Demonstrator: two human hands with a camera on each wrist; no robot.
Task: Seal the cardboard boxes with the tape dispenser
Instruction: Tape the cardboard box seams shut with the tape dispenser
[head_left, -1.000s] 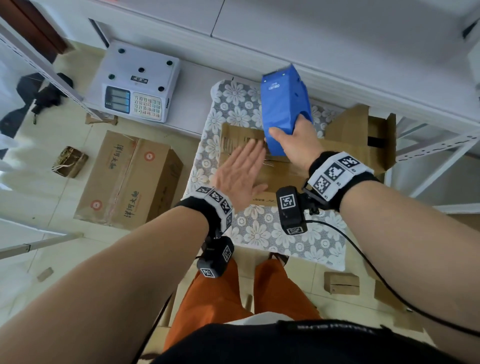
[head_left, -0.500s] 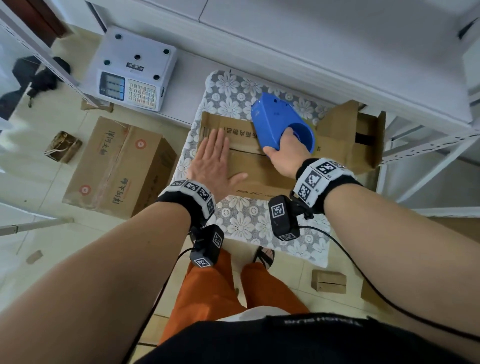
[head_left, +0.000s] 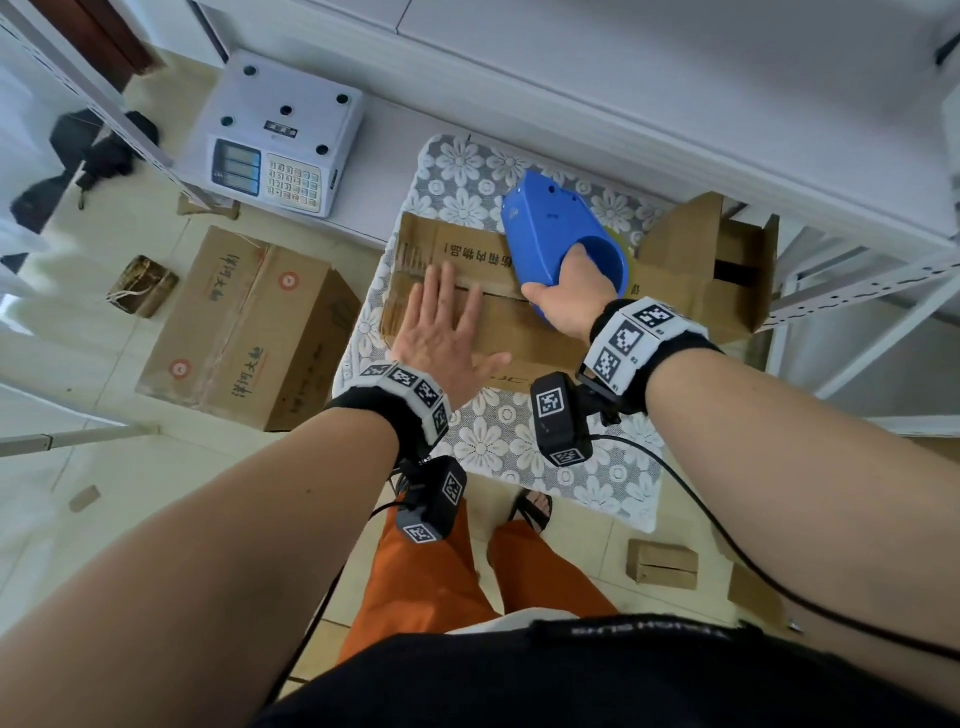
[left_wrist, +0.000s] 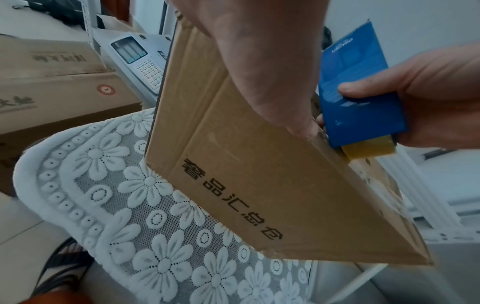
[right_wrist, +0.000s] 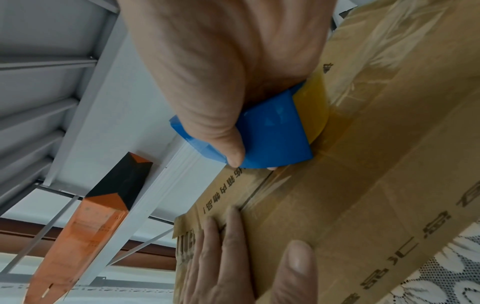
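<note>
A flat brown cardboard box (head_left: 524, 338) (left_wrist: 272, 185) (right_wrist: 376, 185) with black printed characters lies on a lace-covered table (head_left: 519, 441). My left hand (head_left: 447, 338) (right_wrist: 233, 257) presses flat on its left half, fingers straight beside the centre seam. My right hand (head_left: 566, 291) (left_wrist: 428, 92) (right_wrist: 221, 92) grips a blue tape dispenser (head_left: 556, 234) (left_wrist: 363, 98) (right_wrist: 272, 137) tilted down onto the box top near the seam. Its yellowish tape roll (left_wrist: 369, 149) (right_wrist: 314, 107) touches the cardboard.
An open brown box (head_left: 727, 270) stands at the table's right end. A white scale (head_left: 275, 140) sits on a shelf at the back left. A large printed carton (head_left: 244, 327) stands on the floor at left, small boxes (head_left: 660, 564) at right.
The dispenser has tipped from upright down onto the box top. My left hand has shifted left and flattened on the cardboard.
</note>
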